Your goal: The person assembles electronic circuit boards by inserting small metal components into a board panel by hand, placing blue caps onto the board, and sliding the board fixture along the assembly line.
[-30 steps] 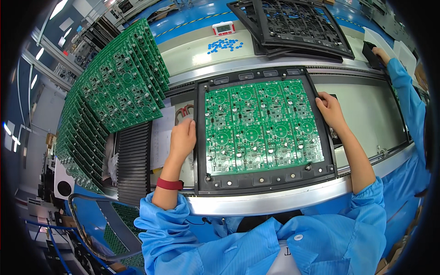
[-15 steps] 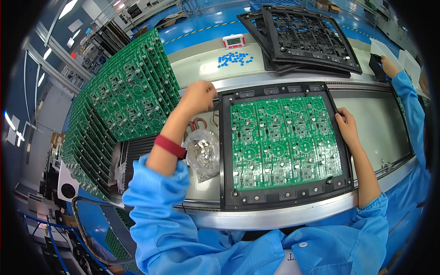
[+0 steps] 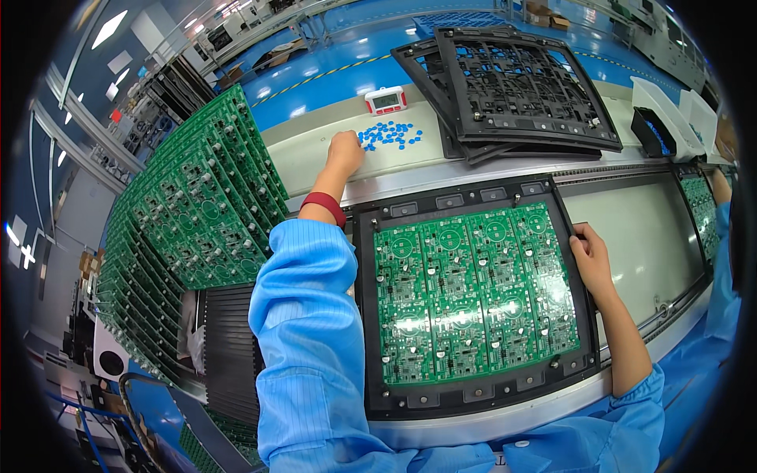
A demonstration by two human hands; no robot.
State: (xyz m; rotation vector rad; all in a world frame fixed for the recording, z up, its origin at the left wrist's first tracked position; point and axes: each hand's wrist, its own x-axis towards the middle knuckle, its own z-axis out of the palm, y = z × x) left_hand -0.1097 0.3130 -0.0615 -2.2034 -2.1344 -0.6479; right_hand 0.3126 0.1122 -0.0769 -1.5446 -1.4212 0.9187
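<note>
My left hand (image 3: 344, 152), with a red band at its wrist, reaches to the near-left edge of a scatter of small blue disc-shaped components (image 3: 391, 135) on the pale ledge. Its fingers are curled together, and what they hold, if anything, is hidden. Closer to me lies a green circuit board panel (image 3: 479, 293) seated in a black carrier frame (image 3: 473, 400). Along the right side of this frame, my right hand (image 3: 593, 260) grips the edge, thumb on top and fingers curled.
Green circuit boards (image 3: 197, 205) stand upright in a black rack (image 3: 230, 335) at left. A red and white timer (image 3: 385, 100) stands behind the components. Black carrier frames (image 3: 524, 87) are stacked at back right. Far right, a black bin (image 3: 653, 132) stands near another person's sleeve (image 3: 721, 260).
My left hand has moved forward from beside the carrier frame to the blue components. My right hand stays on the frame's edge. The other person's arm has drawn back from the black bin.
</note>
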